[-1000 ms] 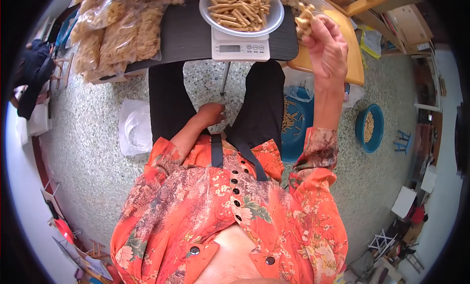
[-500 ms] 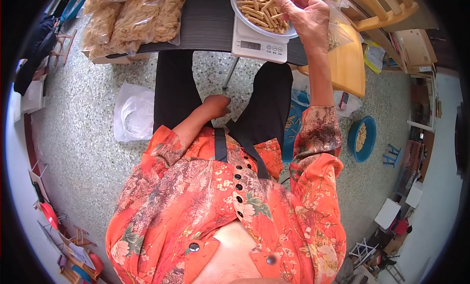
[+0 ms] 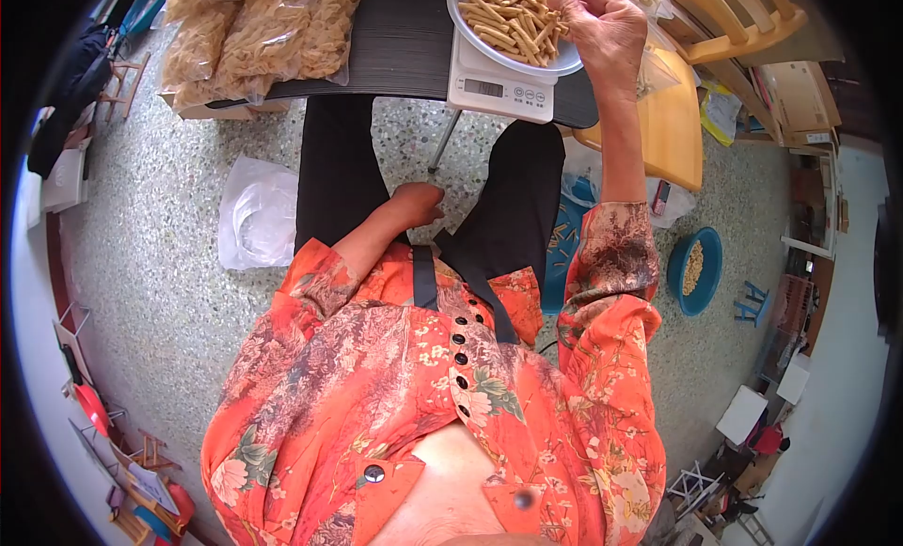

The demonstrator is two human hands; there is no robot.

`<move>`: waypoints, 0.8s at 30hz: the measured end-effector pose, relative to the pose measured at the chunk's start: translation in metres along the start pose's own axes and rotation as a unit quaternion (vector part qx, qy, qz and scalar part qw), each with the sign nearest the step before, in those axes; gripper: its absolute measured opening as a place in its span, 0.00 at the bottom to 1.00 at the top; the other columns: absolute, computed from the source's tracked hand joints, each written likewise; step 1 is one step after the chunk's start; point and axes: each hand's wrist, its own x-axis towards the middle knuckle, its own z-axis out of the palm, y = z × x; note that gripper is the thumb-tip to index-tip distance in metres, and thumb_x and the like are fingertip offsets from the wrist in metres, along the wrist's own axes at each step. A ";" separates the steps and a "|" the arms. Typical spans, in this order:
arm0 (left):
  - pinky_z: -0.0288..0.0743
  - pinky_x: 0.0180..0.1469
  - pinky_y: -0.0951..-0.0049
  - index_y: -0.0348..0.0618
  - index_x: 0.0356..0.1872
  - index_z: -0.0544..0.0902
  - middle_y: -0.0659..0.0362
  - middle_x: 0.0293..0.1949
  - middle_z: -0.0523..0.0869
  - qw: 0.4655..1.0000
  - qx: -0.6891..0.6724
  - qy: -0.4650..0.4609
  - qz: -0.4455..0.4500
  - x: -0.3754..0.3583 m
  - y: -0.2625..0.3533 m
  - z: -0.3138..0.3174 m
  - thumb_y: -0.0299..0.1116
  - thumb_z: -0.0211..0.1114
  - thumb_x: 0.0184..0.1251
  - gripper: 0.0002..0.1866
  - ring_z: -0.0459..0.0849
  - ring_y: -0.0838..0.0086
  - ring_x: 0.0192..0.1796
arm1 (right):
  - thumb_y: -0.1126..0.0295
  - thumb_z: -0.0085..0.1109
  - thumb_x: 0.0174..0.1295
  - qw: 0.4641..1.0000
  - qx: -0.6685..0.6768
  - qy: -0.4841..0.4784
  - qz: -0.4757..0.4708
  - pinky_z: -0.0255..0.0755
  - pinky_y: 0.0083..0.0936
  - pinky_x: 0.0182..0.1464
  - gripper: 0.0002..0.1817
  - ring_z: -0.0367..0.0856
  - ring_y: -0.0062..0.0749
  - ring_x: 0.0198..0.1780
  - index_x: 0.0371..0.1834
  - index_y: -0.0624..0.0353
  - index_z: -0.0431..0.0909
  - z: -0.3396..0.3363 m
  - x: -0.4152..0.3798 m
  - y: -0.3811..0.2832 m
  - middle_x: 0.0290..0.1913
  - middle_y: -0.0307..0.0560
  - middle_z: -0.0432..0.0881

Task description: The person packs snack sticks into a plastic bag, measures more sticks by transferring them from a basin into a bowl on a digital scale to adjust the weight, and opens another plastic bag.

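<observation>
My right hand point(image 3: 607, 29) is over the right rim of a white plastic bowl point(image 3: 464, 31), thumb and fingers pinched together. Whether a stick is between the fingertips I cannot make out. Short brown snack sticks point(image 3: 513, 21) fill the bowl. It stands on a white digital kitchen scale point(image 3: 502, 94), whose display is lit but hard to read. Down by my lap, my left hand point(image 3: 417, 205) rests closed beside my thigh, with no object showing in it.
Clear bags of pale, flaky food point(image 3: 268, 43) lie on the left of the black table point(image 3: 400, 38). A wooden chair point(image 3: 658, 123) stands to the right. On the floor are a white plastic bag point(image 3: 259, 212), a blue tray point(image 3: 555, 287) with loose sticks, and a blue basin point(image 3: 712, 264) with pale pieces.
My right hand has moved a little to the right, from over the sticks toward the bowl's rim. The scale's display appears different. My left hand stays in place.
</observation>
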 end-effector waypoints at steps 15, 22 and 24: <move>0.78 0.45 0.53 0.42 0.38 0.84 0.48 0.38 0.86 1.000 0.005 0.003 -0.007 0.001 0.004 0.001 0.44 0.69 0.55 0.17 0.85 0.52 0.44 | 0.68 0.65 0.63 0.997 0.060 0.047 -0.028 0.73 0.11 0.29 0.09 0.80 0.17 0.27 0.39 0.64 0.83 -0.012 -0.025 0.012 0.27 0.41 0.84; 0.78 0.46 0.53 0.41 0.38 0.84 0.48 0.38 0.86 1.000 -0.009 0.003 -0.012 -0.002 0.011 -0.003 0.44 0.69 0.55 0.17 0.85 0.51 0.45 | 0.66 0.63 0.66 0.987 0.135 0.080 -0.040 0.67 0.10 0.26 0.10 0.74 0.15 0.22 0.37 0.64 0.83 -0.019 -0.048 0.004 0.24 0.40 0.82; 0.78 0.46 0.53 0.41 0.38 0.84 0.48 0.39 0.86 1.000 -0.014 -0.002 -0.020 -0.004 0.012 -0.005 0.44 0.69 0.55 0.17 0.85 0.51 0.46 | 0.68 0.63 0.66 0.983 0.172 0.052 -0.047 0.69 0.12 0.25 0.08 0.77 0.16 0.25 0.37 0.63 0.79 -0.025 -0.059 0.003 0.26 0.40 0.82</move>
